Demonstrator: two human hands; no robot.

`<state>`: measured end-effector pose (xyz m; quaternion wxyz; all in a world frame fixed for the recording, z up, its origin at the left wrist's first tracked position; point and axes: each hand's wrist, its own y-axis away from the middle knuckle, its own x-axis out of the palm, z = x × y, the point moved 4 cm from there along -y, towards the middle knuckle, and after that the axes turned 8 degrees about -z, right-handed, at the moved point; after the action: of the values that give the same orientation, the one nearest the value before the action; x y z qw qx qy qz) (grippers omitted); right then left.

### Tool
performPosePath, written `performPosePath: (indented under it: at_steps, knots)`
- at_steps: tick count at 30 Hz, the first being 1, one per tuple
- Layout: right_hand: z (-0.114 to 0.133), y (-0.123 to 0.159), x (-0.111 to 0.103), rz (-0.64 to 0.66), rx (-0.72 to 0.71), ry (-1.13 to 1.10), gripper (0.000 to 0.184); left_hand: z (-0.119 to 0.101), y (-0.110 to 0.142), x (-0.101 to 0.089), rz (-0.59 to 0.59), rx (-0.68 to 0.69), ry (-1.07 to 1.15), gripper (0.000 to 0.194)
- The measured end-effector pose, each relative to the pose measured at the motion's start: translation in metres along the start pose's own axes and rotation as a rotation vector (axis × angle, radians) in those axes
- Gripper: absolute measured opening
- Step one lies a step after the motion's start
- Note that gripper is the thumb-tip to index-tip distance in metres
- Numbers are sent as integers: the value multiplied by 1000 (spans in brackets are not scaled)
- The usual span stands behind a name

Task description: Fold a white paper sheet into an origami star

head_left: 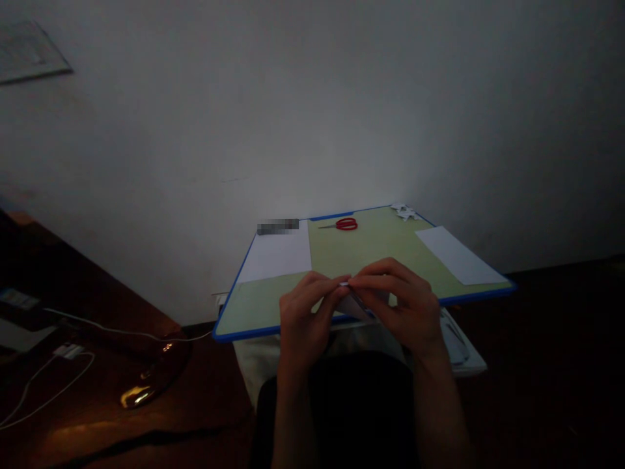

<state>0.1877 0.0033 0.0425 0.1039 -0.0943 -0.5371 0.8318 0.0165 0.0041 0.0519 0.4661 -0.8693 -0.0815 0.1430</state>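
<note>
A piece of white paper [355, 306] is pinched between my two hands above the near edge of the table. My left hand [306, 309] grips its upper corner between thumb and fingertips. Right beside it, my right hand [403, 303] pinches the same paper, the fingertips of both hands almost meeting. The paper looks folded and slants down toward the right; its lower part is partly hidden by my right hand. Beyond my hands, a pair of scissors [342, 225] with red handles lies on the light green tabletop [371, 241].
A white sheet [276, 254] lies at the table's left, with a blurred grey object [278, 227] on its far edge. Another white sheet [456, 255] is at the right. Small paper pieces [405, 211] sit in the far right corner. A white cable [131, 333] runs at left.
</note>
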Motion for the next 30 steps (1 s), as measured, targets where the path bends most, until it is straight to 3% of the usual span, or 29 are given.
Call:
performPosePath:
  at_steps: [5, 12, 22, 27, 30]
  knots:
    - [0, 1, 2, -6, -1, 8, 30, -2, 0, 2, -3, 24, -12, 10]
    - [-2, -2, 11, -24, 174, -51, 11, 3, 2, 1, -155, 54, -28, 12]
    - [-9, -3, 10, 44, 144, -2, 10, 16, 2, 2, -44, -49, 78, 4]
    - [-16, -1, 14, 54, 206, -28, 6, 27, 6, -1, -170, -111, 57, 7]
    - [-19, 1, 14, -6, 244, -36, 7, 34, 9, -5, -256, -162, 98, 6]
